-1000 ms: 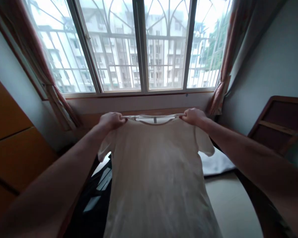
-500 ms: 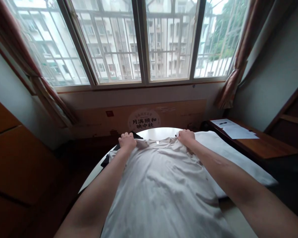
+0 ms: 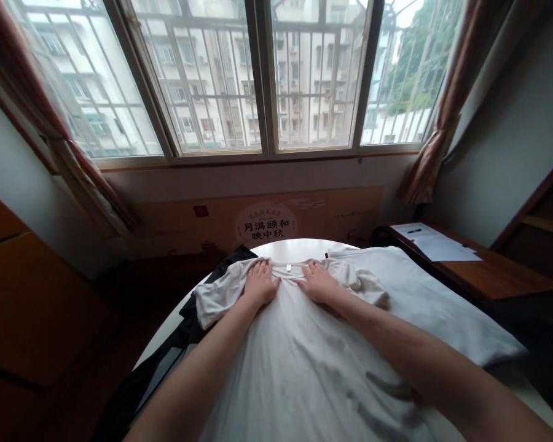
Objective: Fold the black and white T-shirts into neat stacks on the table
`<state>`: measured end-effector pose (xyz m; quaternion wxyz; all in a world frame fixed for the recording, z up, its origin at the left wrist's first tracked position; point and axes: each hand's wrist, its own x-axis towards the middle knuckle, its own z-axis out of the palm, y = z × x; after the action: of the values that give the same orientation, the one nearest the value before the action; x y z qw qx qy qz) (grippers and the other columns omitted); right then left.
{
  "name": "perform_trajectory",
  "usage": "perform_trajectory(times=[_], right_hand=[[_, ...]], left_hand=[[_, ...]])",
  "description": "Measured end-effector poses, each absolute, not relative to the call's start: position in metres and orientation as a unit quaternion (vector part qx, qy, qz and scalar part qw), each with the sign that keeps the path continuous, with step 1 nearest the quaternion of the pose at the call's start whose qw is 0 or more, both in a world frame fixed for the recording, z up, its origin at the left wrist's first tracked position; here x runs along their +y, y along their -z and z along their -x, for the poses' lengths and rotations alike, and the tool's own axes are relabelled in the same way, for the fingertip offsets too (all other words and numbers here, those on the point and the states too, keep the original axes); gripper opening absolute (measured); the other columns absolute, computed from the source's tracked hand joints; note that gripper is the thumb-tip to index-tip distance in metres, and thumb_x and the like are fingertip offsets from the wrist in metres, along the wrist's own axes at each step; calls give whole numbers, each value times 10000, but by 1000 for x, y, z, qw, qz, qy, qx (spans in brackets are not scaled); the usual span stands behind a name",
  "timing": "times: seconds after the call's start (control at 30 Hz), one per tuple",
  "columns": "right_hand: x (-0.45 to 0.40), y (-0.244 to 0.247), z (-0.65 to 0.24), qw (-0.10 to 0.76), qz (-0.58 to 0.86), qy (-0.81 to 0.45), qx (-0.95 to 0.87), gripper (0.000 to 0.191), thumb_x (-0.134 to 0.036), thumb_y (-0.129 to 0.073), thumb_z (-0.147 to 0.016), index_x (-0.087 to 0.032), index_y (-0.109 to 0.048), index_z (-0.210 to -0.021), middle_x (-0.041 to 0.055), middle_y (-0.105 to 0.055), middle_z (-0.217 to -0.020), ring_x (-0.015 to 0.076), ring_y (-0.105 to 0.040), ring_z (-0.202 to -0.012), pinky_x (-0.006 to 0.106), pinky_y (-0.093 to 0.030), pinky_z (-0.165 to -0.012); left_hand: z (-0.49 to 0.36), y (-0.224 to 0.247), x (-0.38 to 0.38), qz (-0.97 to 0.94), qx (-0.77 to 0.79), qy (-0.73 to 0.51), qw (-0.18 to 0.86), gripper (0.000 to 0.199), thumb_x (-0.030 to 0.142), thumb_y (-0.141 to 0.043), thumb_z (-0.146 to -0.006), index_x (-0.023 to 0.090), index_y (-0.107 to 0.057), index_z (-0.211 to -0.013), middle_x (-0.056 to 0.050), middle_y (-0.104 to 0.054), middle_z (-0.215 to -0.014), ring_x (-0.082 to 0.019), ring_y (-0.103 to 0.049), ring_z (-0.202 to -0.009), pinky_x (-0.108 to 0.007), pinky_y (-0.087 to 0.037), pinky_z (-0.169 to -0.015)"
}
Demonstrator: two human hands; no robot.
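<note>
A pale T-shirt (image 3: pixel 299 350) lies spread over a round white table (image 3: pixel 288 247), its neckline at the far side with a small white tag (image 3: pixel 289 267) in the collar. My left hand (image 3: pixel 262 282) rests flat on the shirt just left of the collar, fingers spread. On the collar's right side my right hand (image 3: pixel 319 282) lies the same way, fingers apart and pressing the cloth. Both sleeves fan outward past my hands, and folds run down the shirt's front between my forearms.
Dark clothing (image 3: pixel 166 344) lies under the shirt at the left. A folded white cloth (image 3: pixel 424 294) covers the table's right side. Farther right, papers (image 3: pixel 435 240) and a pen sit on a wooden surface (image 3: pixel 511 276). A barred window (image 3: pixel 267 80) is ahead.
Both hands have let go of the shirt's shoulders and moved inward, now flat beside the collar. The sleeves lie more spread out on both sides.
</note>
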<state>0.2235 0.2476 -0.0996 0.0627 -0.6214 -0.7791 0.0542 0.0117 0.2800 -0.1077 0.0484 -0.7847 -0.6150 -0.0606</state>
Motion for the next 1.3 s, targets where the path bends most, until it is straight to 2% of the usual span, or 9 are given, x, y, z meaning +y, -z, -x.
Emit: perform_trajectory(times=[0.23, 0.37, 0.5, 0.6, 0.67, 0.77, 0.93, 1.17, 1.3], right_hand=[[237, 79, -233, 100, 592, -55, -798, 586, -415, -398, -1040, -207, -338, -1584, 177, -254, -1647, 329, -223, -1529, 511, -190, -1218], [175, 34, -262, 210, 506, -6, -836, 558, -388, -449, -1019, -216, -411, -1549, 156, -338, -1618, 318, -245, -1525, 547, -211, -1222], [62, 11, -328, 247, 432, -91, -862, 470, -396, -422, -1034, -268, -518, -1476, 109, -459, -1555, 269, -441, -1430, 488, -383, -1167], [-34, 34, -380, 235, 474, -147, -836, 430, -423, -454, -1025, -293, -596, -1410, 98, -548, -1482, 249, -547, -1343, 417, -479, -1104], [-95, 64, -403, 259, 538, -124, -793, 404, -474, -517, -989, -299, -679, -1315, 93, -603, -1424, 256, -599, -1287, 400, -517, -1069], [-173, 109, -418, 293, 588, -77, -750, 370, -534, -574, -937, -316, -764, -1169, 75, -696, -1293, 257, -693, -1146, 348, -598, -952], [-244, 140, -417, 270, 559, -28, -784, 372, -509, -702, -848, -358, -758, -1184, 40, -657, -1359, 272, -685, -1164, 298, -619, -903], [-254, 160, -410, 310, 551, 91, -769, 353, -530, -648, -892, -330, -770, -1156, 60, -695, -1287, 255, -699, -1112, 336, -618, -895], [-256, 163, -403, 325, 572, 73, -750, 358, -562, -578, -929, -318, -797, -1073, 62, -725, -1210, 242, -714, -1057, 336, -622, -868]], left_hand=[[-12, 82, 262, 816, -576, 55, 17, 676, 406, -474, -969, 54, -353, -1533, -220, -270, -1626, -334, -222, -1524, -475, -228, -1227], [1, 31, 216, 854, -513, 88, 5, 544, 359, -523, -946, 143, -515, -1445, -156, -353, -1609, -286, -292, -1502, -402, -266, -1217], [43, -23, 138, 862, -487, 82, -114, 433, 380, -475, -923, 166, -676, -1242, -128, -695, -1242, -259, -662, -1103, -362, -495, -986], [83, -46, 70, 807, -557, -4, -196, 394, 452, -507, -862, 201, -748, -1047, -75, -760, -985, -245, -705, -879, -298, -531, -772], [107, -49, 23, 765, -609, 34, -204, 429, 516, -499, -836, 218, -751, -1013, -48, -759, -913, -234, -699, -810, -274, -522, -702], [134, -37, -45, 715, -663, 126, -183, 510, 608, -514, -790, 222, -748, -1028, -41, -752, -852, -239, -697, -758, -276, -534, -659], [156, 10, -135, 719, -661, 170, -133, 397, 551, -639, -719, 258, -776, -950, -51, -762, -920, -264, -729, -835, -302, -595, -731], [158, 83, -211, 742, -625, 205, -128, 503, 357, -660, -727, 272, -708, -1220, -71, -717, -1216, -265, -703, -1104, -329, -577, -946], [149, 101, -235, 716, -649, 217, -136, 585, 321, -589, -780, 243, -612, -1359, -78, -712, -1251, -254, -705, -1106, -350, -565, -975]])
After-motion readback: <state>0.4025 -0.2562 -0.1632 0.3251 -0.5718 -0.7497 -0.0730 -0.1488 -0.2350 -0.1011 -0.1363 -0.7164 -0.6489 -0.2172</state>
